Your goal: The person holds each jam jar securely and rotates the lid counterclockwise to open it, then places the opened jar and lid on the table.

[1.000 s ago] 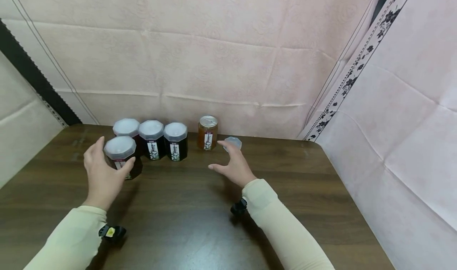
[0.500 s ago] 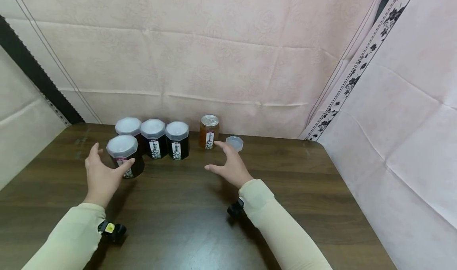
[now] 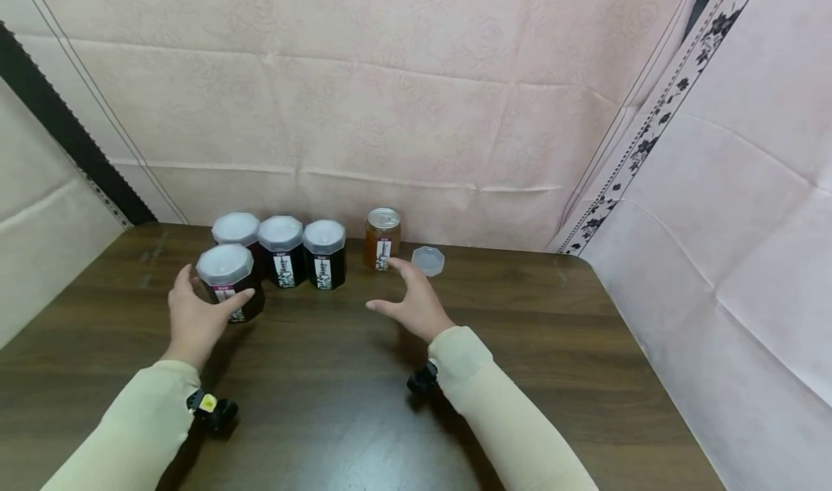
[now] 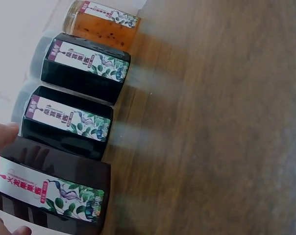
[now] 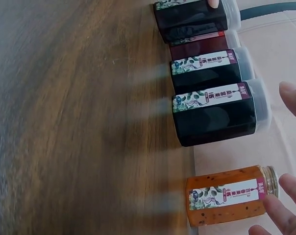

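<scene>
My left hand [image 3: 198, 321] holds a dark eight-sided jam jar [image 3: 245, 300] with a frosted lid, thumb in front and fingers at its left side. This jar stands upright at the front left of the group. Behind it are three more dark jam jars, one [image 3: 323, 267] at the right end. My right hand [image 3: 416, 307] is spread, thumb and fingers apart, in front of an amber jam jar [image 3: 382, 242] with a silver top. In the right wrist view its fingertips [image 5: 280, 210] overlap the amber jar's [image 5: 226, 196] top end; contact cannot be told.
A clear loose lid [image 3: 428, 261] lies on the brown wooden table [image 3: 520, 375], right of the amber jar. Pale patterned cloth [image 3: 390, 115] hangs behind the table and along both sides. Each wrist carries a small black camera [image 3: 422, 380].
My left hand has shifted right and its fingers have drawn in against the front dark jar. My right hand has drifted slightly left, away from the loose lid. The jars stay put.
</scene>
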Demonstrator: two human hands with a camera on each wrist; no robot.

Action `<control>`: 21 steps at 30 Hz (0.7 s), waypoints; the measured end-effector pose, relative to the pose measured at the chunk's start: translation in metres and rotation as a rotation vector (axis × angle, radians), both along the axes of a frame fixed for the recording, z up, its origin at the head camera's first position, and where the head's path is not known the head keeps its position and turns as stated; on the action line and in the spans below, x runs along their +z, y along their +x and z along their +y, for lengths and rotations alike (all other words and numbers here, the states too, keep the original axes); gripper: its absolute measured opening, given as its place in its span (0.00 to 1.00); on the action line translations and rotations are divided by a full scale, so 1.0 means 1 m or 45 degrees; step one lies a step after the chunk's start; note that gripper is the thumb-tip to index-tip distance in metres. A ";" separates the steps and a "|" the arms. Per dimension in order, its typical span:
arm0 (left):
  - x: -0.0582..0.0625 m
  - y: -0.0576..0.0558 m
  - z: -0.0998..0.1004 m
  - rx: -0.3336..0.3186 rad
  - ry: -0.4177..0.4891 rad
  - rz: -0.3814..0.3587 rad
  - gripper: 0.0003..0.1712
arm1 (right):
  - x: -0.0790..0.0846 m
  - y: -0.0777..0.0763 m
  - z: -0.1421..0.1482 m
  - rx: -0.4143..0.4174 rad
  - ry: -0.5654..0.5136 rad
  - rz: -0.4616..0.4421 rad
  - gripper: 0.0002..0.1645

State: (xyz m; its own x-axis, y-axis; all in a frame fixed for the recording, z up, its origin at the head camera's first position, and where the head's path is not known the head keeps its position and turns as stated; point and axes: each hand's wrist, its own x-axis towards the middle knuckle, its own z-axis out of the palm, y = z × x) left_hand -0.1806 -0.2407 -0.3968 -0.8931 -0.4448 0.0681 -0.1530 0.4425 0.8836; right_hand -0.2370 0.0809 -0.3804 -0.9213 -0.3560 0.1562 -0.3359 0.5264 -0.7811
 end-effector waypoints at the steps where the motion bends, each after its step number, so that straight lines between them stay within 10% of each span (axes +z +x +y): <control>1: -0.001 -0.001 0.000 -0.002 0.015 -0.003 0.61 | -0.001 0.000 -0.001 -0.001 -0.001 -0.004 0.49; 21: -0.015 -0.012 -0.005 -0.071 0.080 0.035 0.58 | -0.004 0.000 -0.021 0.033 -0.046 -0.044 0.47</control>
State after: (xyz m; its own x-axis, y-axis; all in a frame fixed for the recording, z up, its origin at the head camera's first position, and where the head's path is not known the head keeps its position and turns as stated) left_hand -0.1927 -0.2457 -0.4117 -0.9146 -0.3988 0.0665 -0.1049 0.3930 0.9135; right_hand -0.2375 0.0597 -0.3843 -0.9169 -0.3746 0.1378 -0.3217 0.4890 -0.8108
